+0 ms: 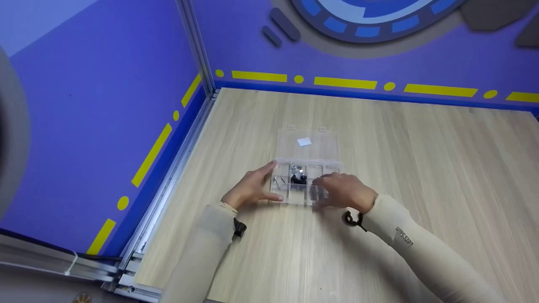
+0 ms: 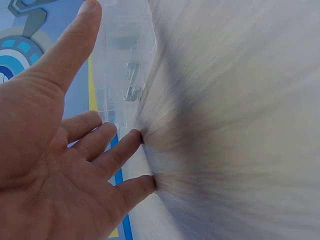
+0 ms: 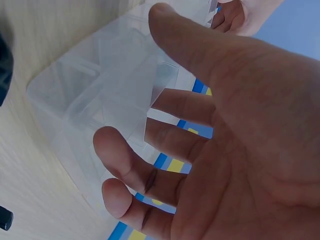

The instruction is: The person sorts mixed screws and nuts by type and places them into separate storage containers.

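A clear plastic compartment box [image 1: 297, 202] lies on the table with its lid [image 1: 290, 145] folded back behind it. Small silvery metal parts [image 1: 279, 182] sit in a left compartment. Dark pieces [image 1: 298, 180] and shiny bits [image 1: 296, 169] fill middle ones. At the box's left side, my left hand [image 1: 252, 187] spreads its thumb and fingers along the edge. My right hand [image 1: 347, 191] reaches over the right compartments, thumb near the front wall. In the right wrist view, clear plastic hides two of its fingertips, while the other fingers [image 3: 117, 155] bend loosely; I see nothing pinched.
A small white paper square [image 1: 304, 142] lies on or under the lid. The light wooden table [image 1: 412, 168] meets a metal frame [image 1: 168, 181] on the left. Blue patterned panels [image 1: 349, 63] rise behind and to the left.
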`<move>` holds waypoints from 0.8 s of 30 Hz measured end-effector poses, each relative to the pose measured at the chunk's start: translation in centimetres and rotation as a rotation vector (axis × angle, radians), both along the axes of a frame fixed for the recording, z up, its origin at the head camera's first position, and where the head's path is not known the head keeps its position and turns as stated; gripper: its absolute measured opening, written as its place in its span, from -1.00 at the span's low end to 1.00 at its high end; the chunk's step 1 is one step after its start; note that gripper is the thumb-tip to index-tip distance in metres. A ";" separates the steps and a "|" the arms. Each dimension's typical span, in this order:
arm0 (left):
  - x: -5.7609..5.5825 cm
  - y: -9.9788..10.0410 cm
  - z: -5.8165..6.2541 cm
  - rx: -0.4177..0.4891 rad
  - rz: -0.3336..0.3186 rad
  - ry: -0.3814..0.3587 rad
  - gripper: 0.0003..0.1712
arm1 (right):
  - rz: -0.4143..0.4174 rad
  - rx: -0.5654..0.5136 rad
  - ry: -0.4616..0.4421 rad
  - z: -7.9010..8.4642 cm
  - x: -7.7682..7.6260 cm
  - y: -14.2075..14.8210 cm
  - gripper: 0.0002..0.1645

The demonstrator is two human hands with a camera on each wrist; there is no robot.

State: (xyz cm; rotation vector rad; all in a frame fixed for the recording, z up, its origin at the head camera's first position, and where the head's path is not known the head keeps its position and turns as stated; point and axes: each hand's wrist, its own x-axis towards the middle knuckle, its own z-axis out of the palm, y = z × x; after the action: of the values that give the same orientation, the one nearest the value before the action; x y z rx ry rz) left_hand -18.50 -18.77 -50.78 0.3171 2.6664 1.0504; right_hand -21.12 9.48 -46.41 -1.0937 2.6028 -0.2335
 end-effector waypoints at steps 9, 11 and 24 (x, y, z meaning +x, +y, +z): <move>0.1 -0.2 0.1 0.004 -0.028 0.020 0.31 | 0.000 0.016 0.020 -0.1 0.1 0.0 -0.47; 0.1 -0.2 0.1 0.002 -0.029 0.026 0.31 | 0.004 0.017 0.018 -0.2 0.0 0.1 -0.43; 0.0 -0.1 0.0 -0.004 -0.021 0.020 0.30 | -0.006 0.004 0.000 -0.5 -0.2 0.2 -0.59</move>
State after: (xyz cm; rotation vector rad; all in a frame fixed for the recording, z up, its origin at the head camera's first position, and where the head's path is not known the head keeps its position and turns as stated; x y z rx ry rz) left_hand -18.53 -18.89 -50.79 0.3563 2.6766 1.0414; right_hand -21.28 9.73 -46.94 -1.0851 2.6056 -0.2289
